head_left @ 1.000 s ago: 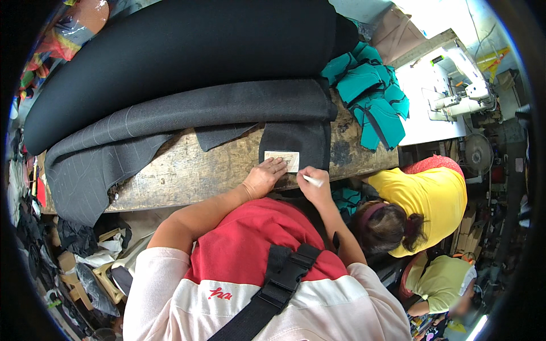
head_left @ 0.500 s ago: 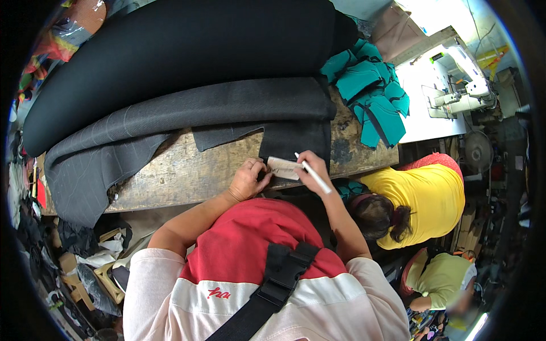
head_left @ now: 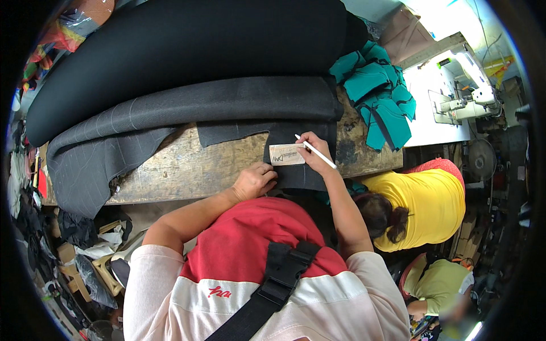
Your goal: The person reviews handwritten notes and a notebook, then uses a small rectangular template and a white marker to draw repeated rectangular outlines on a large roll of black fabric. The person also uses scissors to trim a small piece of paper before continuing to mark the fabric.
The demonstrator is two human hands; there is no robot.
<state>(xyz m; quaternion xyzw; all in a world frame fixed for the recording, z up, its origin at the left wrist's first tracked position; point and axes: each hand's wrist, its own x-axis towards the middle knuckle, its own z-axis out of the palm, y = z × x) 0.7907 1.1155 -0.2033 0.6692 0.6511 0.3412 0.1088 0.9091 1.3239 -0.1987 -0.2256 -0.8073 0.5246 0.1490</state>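
Note:
A small beige card template [head_left: 282, 154] with handwriting lies on a black strip of fabric [head_left: 301, 177] at the table's front edge. My right hand [head_left: 314, 149] is closed round a white pen [head_left: 318, 152], which slants across the fingers. Its fingertips rest on the template's right end. To the left, my left hand [head_left: 255, 181] is curled closed at the strip's left edge, just below the template. Its fingertips meet the fabric there, partly hidden by the hand itself.
Dark fabric [head_left: 187, 108] lies folded along the worn wooden table [head_left: 170, 170], with a thick black roll [head_left: 187, 42] behind. Teal cut pieces [head_left: 375, 85] are piled at right, near a sewing machine [head_left: 475, 105]. A person in yellow [head_left: 426, 207] sits close on my right; another person [head_left: 441, 287] is farther back.
The template has moved up the strip, away from me, and now lies flatter. My right hand moved up with the pen; my left hand shifted slightly right and nearer me.

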